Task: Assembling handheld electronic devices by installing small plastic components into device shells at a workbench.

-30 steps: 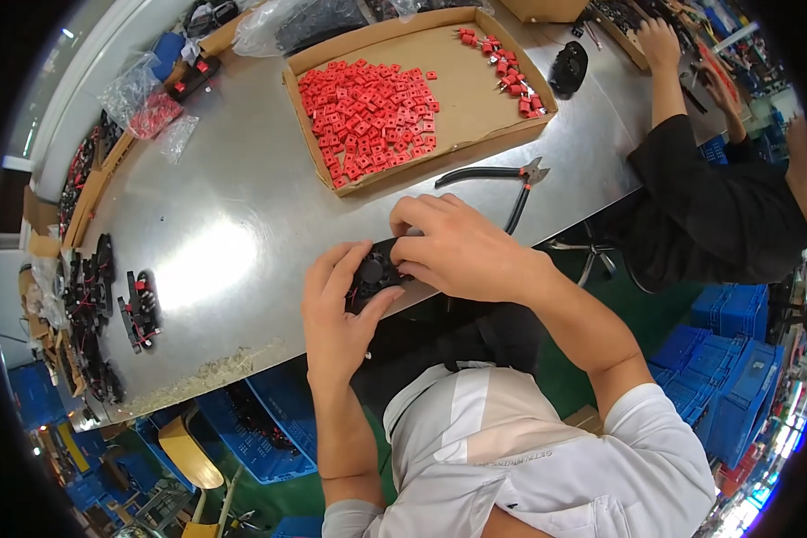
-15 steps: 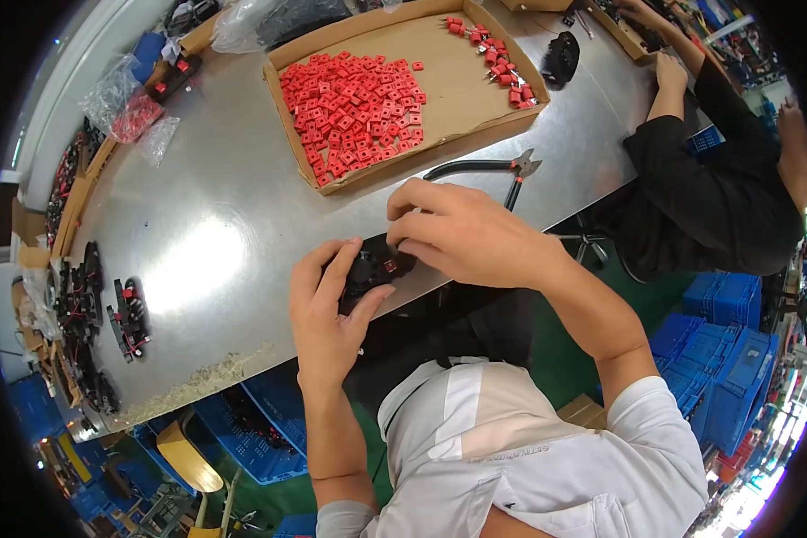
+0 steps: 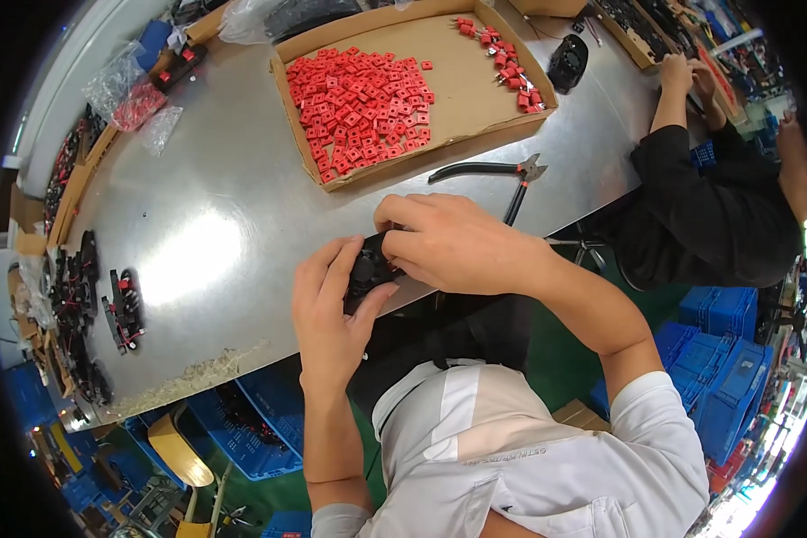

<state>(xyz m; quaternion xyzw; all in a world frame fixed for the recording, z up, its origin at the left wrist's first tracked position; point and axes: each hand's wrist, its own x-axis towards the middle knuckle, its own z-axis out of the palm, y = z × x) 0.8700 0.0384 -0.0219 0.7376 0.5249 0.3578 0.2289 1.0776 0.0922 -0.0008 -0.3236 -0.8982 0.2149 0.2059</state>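
Observation:
A black moulded plastic housing is held just above the near edge of the metal table. My left hand grips its left end, the thumb below and the fingers over the top. My right hand bends over the right end, fingers pinched together against it; whatever lies under those fingertips is hidden. Beyond my hands, a shallow cardboard tray holds a heap of small red square pieces and, along its right side, several red plug-like parts. Cutting pliers with dark handles lie between the tray and my right hand.
Black assemblies with wires lie at the table's left. Another black part is right of the tray. A co-worker's dark sleeve reaches in at the right. Blue crates stand on the floor, and a blue bin sits below the table.
My right hand has moved slightly left and down over the housing, covering the red piece that showed on it. The co-worker's hands have come together. The view has shifted slightly.

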